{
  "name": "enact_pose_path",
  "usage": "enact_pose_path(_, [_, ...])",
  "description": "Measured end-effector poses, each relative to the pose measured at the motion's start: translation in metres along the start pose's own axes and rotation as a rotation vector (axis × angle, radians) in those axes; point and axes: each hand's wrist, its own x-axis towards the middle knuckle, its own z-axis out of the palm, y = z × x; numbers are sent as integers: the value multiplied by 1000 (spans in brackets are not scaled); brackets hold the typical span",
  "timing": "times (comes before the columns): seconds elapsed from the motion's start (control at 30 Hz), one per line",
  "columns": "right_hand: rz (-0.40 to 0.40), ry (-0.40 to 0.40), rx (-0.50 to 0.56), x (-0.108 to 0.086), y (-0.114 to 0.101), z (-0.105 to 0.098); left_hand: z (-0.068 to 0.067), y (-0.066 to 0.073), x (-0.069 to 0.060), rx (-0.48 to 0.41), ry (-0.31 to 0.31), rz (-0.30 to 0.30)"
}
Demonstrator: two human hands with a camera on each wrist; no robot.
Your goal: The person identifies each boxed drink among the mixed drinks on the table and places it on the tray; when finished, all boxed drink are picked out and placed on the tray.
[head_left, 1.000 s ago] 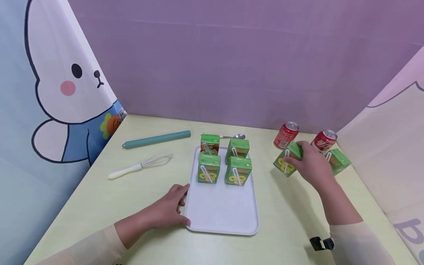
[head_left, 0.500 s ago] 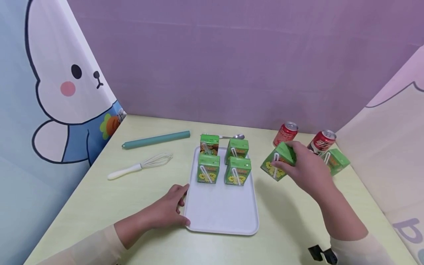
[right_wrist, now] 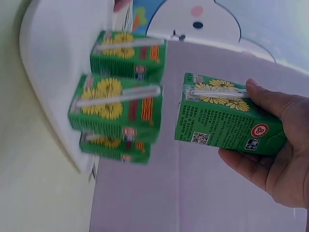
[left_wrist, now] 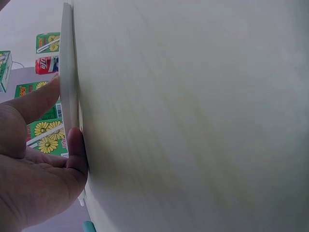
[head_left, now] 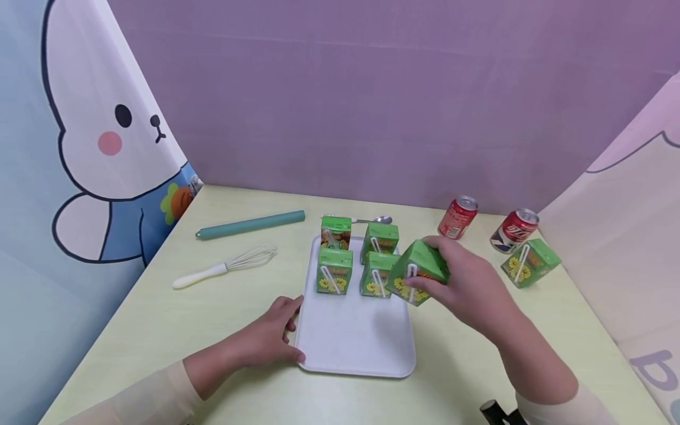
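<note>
My right hand (head_left: 464, 283) grips a green juice carton (head_left: 422, 262) with a straw on its side, tilted above the right edge of a white tray (head_left: 350, 342). In the right wrist view, the thumb and fingers pinch opposite sides of this carton (right_wrist: 217, 116). On the tray's far half stand several similar green cartons (head_left: 334, 271); the held one partly covers the front right carton (head_left: 373, 274). My left hand (head_left: 273, 333) holds the tray's left edge, thumb near the front corner. The left wrist view shows a fingertip curled against the rim (left_wrist: 69, 63).
Another green carton (head_left: 530, 263) lies tilted at the right, beside two red cans (head_left: 514, 230). A spoon (head_left: 379, 219) lies behind the tray. To the left lie a whisk (head_left: 228, 267) and a teal rod (head_left: 249, 225). A purple backdrop (head_left: 372, 106) stands behind the table.
My right hand has carried the green carton leftward from near the cans to over the tray's right edge. The carton and can at the right have come fully into sight. My left hand stays put.
</note>
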Motion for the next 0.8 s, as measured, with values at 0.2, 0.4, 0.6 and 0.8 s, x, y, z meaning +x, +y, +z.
enact_pose_path(0.2, [-32,-73,8,2,-20,15,0,-2,0,7,3,-6])
enact_pose_path(0.4, [-68,-119,10,5,-35,35,0,-1,1,-6,3,2])
enact_pose_path(0.6, [-169,-120,-6,6,-44,61,0,-1,1,-12,1,-3])
enact_pose_path(0.8, [-226,-187,-9,11,-53,84,0,-1,1,-7,2,8])
